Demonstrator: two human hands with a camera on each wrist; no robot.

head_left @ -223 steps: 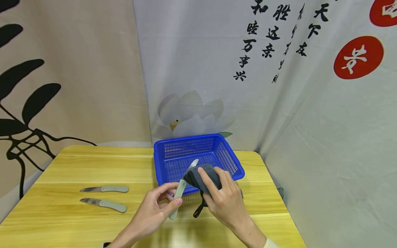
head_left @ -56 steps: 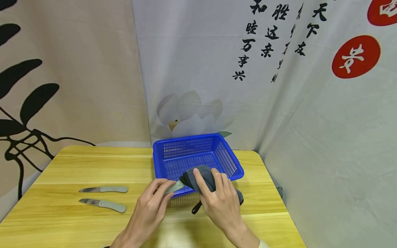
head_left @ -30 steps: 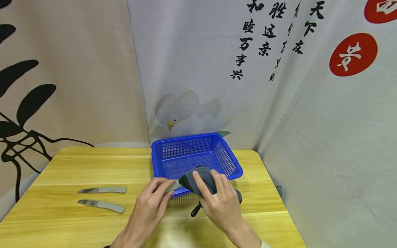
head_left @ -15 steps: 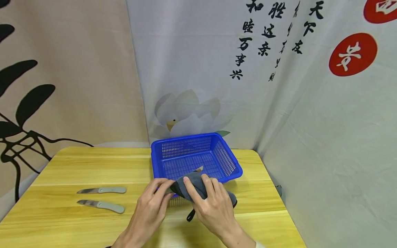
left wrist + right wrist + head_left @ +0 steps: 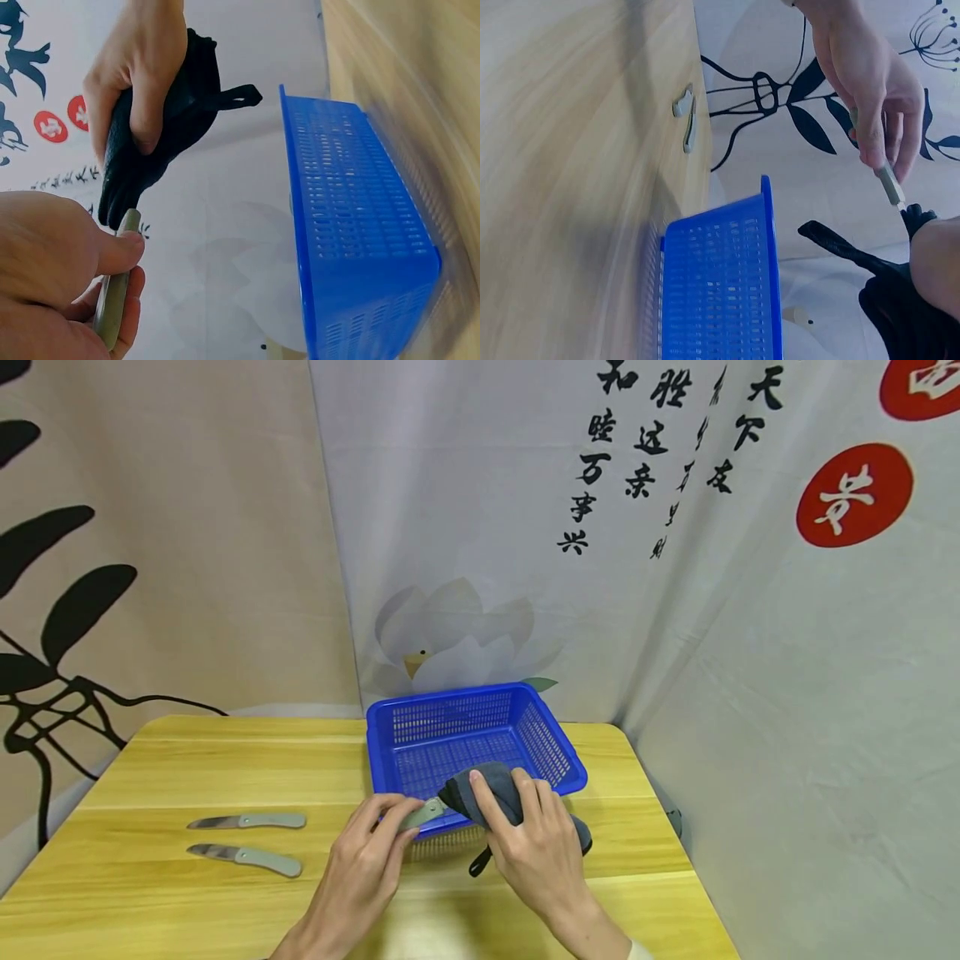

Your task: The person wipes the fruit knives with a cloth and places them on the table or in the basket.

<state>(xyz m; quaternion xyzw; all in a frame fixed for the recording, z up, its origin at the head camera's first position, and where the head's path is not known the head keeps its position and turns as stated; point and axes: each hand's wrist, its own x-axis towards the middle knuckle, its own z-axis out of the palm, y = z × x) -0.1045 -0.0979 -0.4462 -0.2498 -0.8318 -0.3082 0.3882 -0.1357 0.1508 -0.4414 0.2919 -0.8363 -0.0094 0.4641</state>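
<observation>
My left hand (image 5: 367,847) grips the pale green handle of a knife (image 5: 424,814), thumb on one side and fingers on the other. In my right hand (image 5: 536,843) is a bunched dark grey cloth (image 5: 491,789) with black edging and a hanging loop, folded round the knife's blade. The cloth hides most of that blade; in the right wrist view a short bit of metal shows between handle (image 5: 889,184) and cloth (image 5: 900,300). Both hands are raised above the table, in front of the blue basket. Two more knives, an upper one (image 5: 247,820) and a lower one (image 5: 246,857), lie unfolded at the left.
A blue plastic basket (image 5: 382,752) with slotted walls stands at the table's back middle, just beyond the hands. The wooden table (image 5: 187,918) ends at a printed curtain (image 5: 465,510) behind and on the right.
The cloth slid toward the handle half a second ago, baring the blade tip, and is now back up the blade. Earlier the knife stood more upright; my left hand now holds it lower and flatter.
</observation>
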